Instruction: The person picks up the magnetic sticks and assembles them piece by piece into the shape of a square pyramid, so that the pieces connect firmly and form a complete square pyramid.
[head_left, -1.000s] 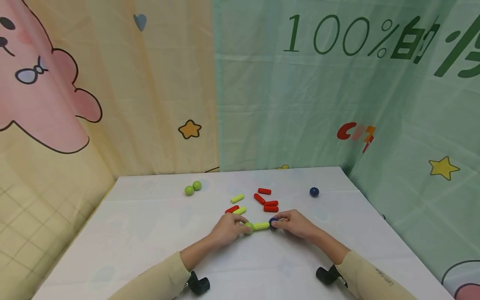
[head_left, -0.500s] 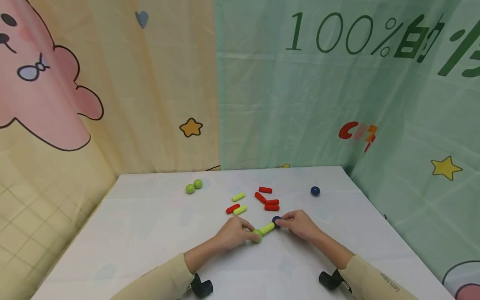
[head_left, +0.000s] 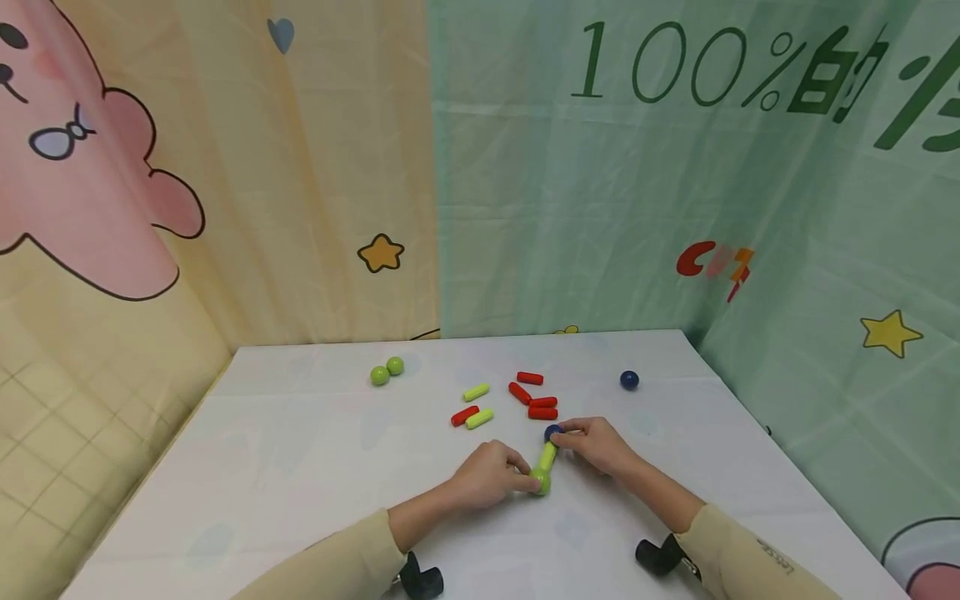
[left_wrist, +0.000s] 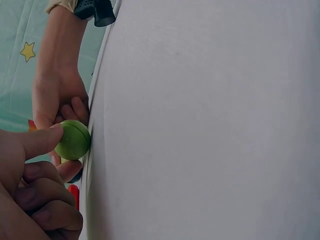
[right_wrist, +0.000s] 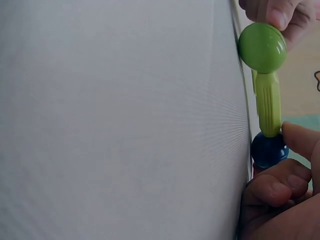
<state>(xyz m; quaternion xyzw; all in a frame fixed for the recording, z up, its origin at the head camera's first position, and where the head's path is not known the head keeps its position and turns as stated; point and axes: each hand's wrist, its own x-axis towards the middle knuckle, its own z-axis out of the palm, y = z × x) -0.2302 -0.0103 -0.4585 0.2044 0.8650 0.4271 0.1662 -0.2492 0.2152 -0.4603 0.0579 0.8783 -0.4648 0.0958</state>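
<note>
A yellow-green rod (head_left: 548,456) (right_wrist: 269,104) joins a green ball (head_left: 541,482) (left_wrist: 73,140) (right_wrist: 262,48) at its near end to a dark blue ball (head_left: 553,432) (right_wrist: 270,149) at its far end. My left hand (head_left: 489,476) (left_wrist: 37,187) pinches the green ball between thumb and finger. Thumb and fingers of my right hand (head_left: 597,443) (right_wrist: 285,190) pinch the blue ball. In the head view the joined piece stands nearly in line with my gaze, tilted slightly right at the far end, low over the white table.
Beyond the hands lie several red rods (head_left: 542,412), with another red rod (head_left: 464,416) beside a yellow-green rod (head_left: 480,419) and one more yellow-green rod (head_left: 476,392) behind. Two green balls (head_left: 380,375) are at the back left, a blue ball (head_left: 629,380) at the back right of the table (head_left: 300,433).
The joined piece has turned from lying crosswise to pointing away from me. My left hand has moved right and nearer with the green ball; my right hand has barely moved.
</note>
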